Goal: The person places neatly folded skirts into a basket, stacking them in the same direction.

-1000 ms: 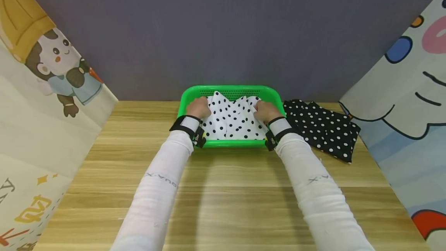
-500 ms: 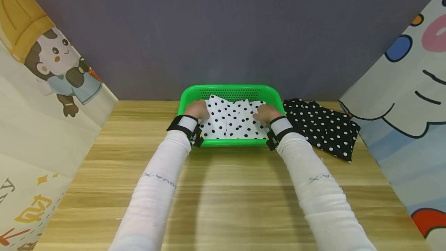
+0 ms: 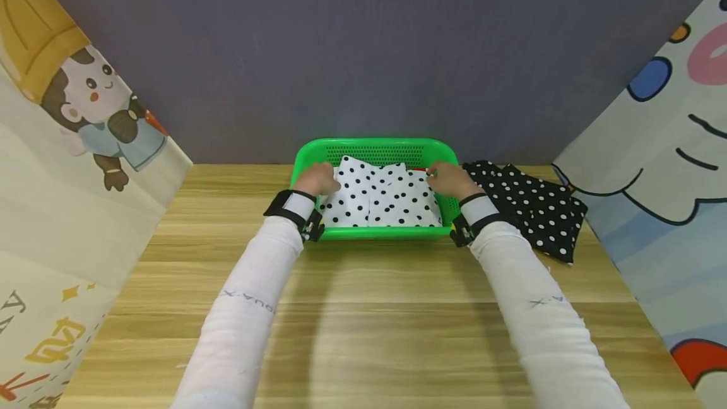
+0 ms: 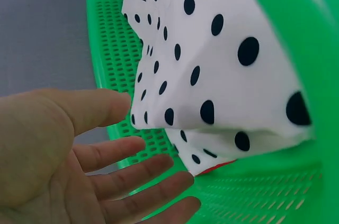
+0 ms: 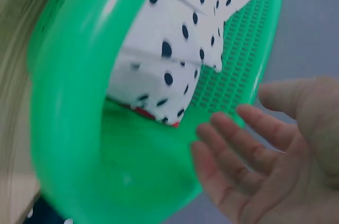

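A folded white cloth with black dots [image 3: 380, 197] lies in the green plastic basket [image 3: 369, 233]. Just inside the basket's left end is my left hand [image 3: 318, 179]; in the left wrist view its fingers [image 4: 153, 173] are spread and hold nothing, the thumb tip right at the cloth's edge. My right hand [image 3: 450, 180] is over the right end of the basket. The right wrist view shows its fingers [image 5: 233, 150] loosely extended, apart from the cloth, with nothing in them. A bit of red [image 5: 142, 112] peeks out from under the white cloth.
A black cloth with white dots [image 3: 528, 207] lies on the wooden table [image 3: 386, 327], right of the basket and partly behind my right wrist. The basket stands near the dark grey back wall [image 3: 363, 49]. Panels with cartoon prints [image 3: 653, 163] flank the table.
The white cloth has settled lower and flatter in the basket. Both hands have let go of it and moved outward, the right one further, and red now shows at the cloth's back edge.
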Demonstrator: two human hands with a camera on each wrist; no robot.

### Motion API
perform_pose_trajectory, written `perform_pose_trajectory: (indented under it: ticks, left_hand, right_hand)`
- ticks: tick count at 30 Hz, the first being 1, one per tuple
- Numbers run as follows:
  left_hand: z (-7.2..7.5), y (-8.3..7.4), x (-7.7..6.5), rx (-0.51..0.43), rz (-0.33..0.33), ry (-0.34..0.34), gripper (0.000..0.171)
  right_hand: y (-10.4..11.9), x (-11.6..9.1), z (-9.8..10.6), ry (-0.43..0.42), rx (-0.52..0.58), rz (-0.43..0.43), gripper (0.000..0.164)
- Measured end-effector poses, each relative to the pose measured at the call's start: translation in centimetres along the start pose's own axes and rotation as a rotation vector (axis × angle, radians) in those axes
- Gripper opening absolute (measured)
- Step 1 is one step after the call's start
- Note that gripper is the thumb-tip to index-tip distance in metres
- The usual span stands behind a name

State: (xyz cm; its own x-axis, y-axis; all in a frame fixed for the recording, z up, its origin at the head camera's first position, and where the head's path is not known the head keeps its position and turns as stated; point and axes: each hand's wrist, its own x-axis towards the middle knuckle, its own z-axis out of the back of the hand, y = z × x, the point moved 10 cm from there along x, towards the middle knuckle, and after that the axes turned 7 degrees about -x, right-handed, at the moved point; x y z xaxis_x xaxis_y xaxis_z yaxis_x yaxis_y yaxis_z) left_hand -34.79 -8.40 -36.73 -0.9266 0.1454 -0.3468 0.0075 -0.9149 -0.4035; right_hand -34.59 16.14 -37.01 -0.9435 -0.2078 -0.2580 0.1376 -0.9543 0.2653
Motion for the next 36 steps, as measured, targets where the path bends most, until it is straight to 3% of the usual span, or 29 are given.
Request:
perform_pose_trajectory:
  ticks: [4, 7, 10, 13, 16, 21, 29, 36]
  left_hand:
    - [0.6, -0.3, -0.5, 0.053, -0.046, -0.061, 0.015]
    - [0.9, -0.6, -0.8, 0.064, -0.084, -0.097, 0.021]
    - [1.1, -0.8, -1.1, 0.064, -0.122, -0.135, 0.026]
    - [1.3, -1.0, -1.5, 0.061, -0.163, -0.182, 0.02]
    - [1.4, -1.1, -2.1, 0.066, -0.202, -0.22, 0.012]
    - [1.3, -1.3, -3.3, 0.078, -0.256, -0.261, 0.024]
    - [1.1, -1.2, -5.9, 0.059, -0.337, -0.365, 0.018]
    - [1.1, -1.2, -8.9, 0.029, -0.434, -0.499, 0.007]
  right_hand:
    - [-1.4, -1.0, 1.8, -0.135, 0.012, 0.012, 0.035]
    - [-2.7, -1.7, 2.6, -0.213, 0.023, 0.02, 0.028]
    - [-4.0, -2.2, 3.0, -0.273, 0.03, 0.024, 0.025]
    - [-5.2, -2.6, 3.2, -0.317, 0.022, 0.022, 0.025]
    - [-6.5, -2.9, 3.0, -0.34, 0.01, 0.001, 0.024]
    - [-8.8, -3.4, 2.4, -0.374, -0.005, -0.033, 0.02]
    - [-12.0, -4.5, 0.9, -0.442, -0.076, -0.071, 0.021]
    - [-14.6, -5.4, -1.2, -0.367, -0.122, -0.191, 0.034]
